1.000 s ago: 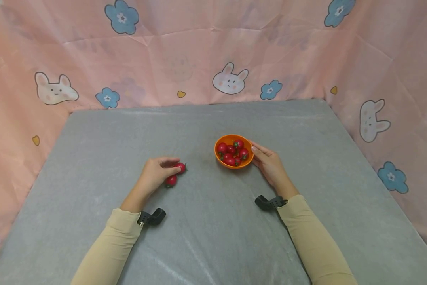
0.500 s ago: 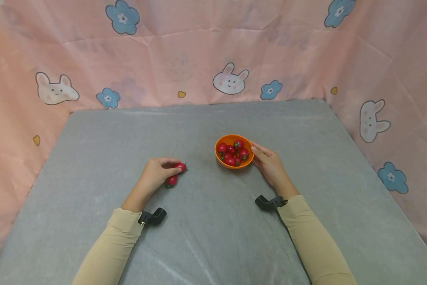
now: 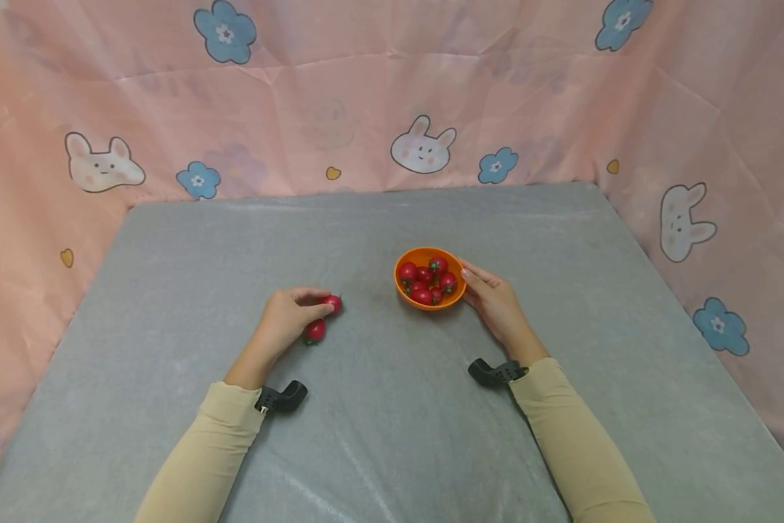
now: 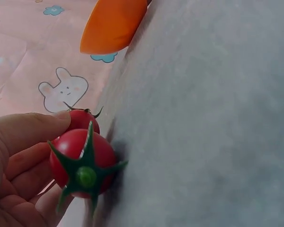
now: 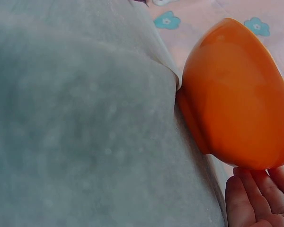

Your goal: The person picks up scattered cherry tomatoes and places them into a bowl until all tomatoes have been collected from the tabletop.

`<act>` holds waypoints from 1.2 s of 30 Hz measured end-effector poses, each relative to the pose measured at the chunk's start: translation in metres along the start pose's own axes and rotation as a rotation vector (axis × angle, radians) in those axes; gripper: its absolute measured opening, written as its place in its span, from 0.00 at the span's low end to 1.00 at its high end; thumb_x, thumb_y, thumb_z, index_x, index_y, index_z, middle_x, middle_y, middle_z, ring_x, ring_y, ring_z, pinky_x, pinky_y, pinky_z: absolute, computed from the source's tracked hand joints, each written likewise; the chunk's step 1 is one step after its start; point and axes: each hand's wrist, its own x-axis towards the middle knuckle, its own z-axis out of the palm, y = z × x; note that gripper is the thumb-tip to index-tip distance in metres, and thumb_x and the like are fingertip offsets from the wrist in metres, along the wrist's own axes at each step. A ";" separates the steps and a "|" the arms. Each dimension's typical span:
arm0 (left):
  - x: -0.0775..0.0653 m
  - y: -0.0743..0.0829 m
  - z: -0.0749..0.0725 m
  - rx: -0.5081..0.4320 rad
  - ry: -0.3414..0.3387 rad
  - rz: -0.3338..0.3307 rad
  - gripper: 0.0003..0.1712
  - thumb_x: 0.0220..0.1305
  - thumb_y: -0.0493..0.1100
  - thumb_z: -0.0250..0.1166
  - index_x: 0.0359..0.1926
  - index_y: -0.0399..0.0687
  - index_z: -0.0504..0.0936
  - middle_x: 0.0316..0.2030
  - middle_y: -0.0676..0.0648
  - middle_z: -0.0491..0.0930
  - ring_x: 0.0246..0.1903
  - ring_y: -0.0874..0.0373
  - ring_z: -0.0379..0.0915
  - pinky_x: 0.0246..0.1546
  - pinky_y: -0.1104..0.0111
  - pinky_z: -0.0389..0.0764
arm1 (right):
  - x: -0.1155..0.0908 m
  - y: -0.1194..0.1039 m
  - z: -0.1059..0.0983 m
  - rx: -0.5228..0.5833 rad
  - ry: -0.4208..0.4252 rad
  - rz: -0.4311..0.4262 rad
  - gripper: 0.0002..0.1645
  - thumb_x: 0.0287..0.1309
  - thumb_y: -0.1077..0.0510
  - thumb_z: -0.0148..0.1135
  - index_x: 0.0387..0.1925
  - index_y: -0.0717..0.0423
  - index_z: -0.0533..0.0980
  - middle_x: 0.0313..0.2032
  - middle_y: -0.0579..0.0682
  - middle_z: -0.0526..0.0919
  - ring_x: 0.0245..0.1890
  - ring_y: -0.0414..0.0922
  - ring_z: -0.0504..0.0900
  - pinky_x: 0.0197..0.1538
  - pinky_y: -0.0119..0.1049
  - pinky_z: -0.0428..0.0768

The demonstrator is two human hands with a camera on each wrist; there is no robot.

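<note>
My left hand [image 3: 287, 316] lies on the grey table [image 3: 378, 436] with its fingers curled round two cherry tomatoes. The thumb and forefinger pinch the far tomato [image 3: 331, 303], and the near tomato [image 3: 314, 330] sits against the palm. In the left wrist view the near tomato [image 4: 85, 161] shows its green calyx, while the thumb [image 4: 33, 127] touches the far tomato [image 4: 84, 120]. My right hand [image 3: 492, 301] rests with fairly straight fingers against the right side of the orange bowl [image 3: 431, 303], which holds several cherry tomatoes [image 3: 427, 280]. The right wrist view shows fingertips [image 5: 255, 198] under the bowl's wall [image 5: 236, 94].
A pink cloth [image 3: 365, 94] printed with rabbits and blue flowers walls the table at the back and on both sides. The grey table cover stretches bare around the hands. The bowl [image 4: 113, 26] is seen far off in the left wrist view.
</note>
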 end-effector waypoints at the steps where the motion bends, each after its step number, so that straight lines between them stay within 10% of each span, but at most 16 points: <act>1: -0.001 0.001 0.000 0.004 0.002 0.002 0.20 0.60 0.47 0.71 0.53 0.46 0.86 0.56 0.42 0.83 0.62 0.50 0.72 0.64 0.55 0.71 | 0.000 0.000 0.000 0.002 0.000 -0.001 0.31 0.75 0.53 0.49 0.72 0.63 0.61 0.74 0.57 0.62 0.59 0.31 0.77 0.57 0.24 0.78; 20: 0.003 0.025 0.011 -0.001 0.023 0.050 0.19 0.58 0.52 0.72 0.51 0.53 0.88 0.53 0.46 0.85 0.60 0.55 0.74 0.61 0.59 0.73 | 0.000 0.001 -0.001 0.001 -0.005 -0.006 0.32 0.75 0.51 0.50 0.72 0.62 0.61 0.73 0.58 0.62 0.60 0.32 0.77 0.56 0.24 0.78; 31: 0.008 0.037 0.022 -0.028 0.011 0.077 0.20 0.56 0.53 0.73 0.50 0.55 0.88 0.47 0.47 0.87 0.18 0.63 0.62 0.18 0.72 0.65 | -0.002 -0.001 -0.001 0.004 -0.008 -0.016 0.32 0.75 0.51 0.50 0.72 0.64 0.61 0.74 0.58 0.62 0.67 0.39 0.72 0.58 0.25 0.78; 36: 0.010 0.043 0.029 -0.017 0.012 0.109 0.20 0.56 0.53 0.73 0.49 0.55 0.89 0.50 0.48 0.87 0.39 0.59 0.76 0.34 0.70 0.73 | -0.002 -0.001 -0.001 0.008 -0.012 -0.006 0.32 0.75 0.52 0.50 0.72 0.63 0.61 0.74 0.57 0.62 0.69 0.42 0.70 0.60 0.26 0.77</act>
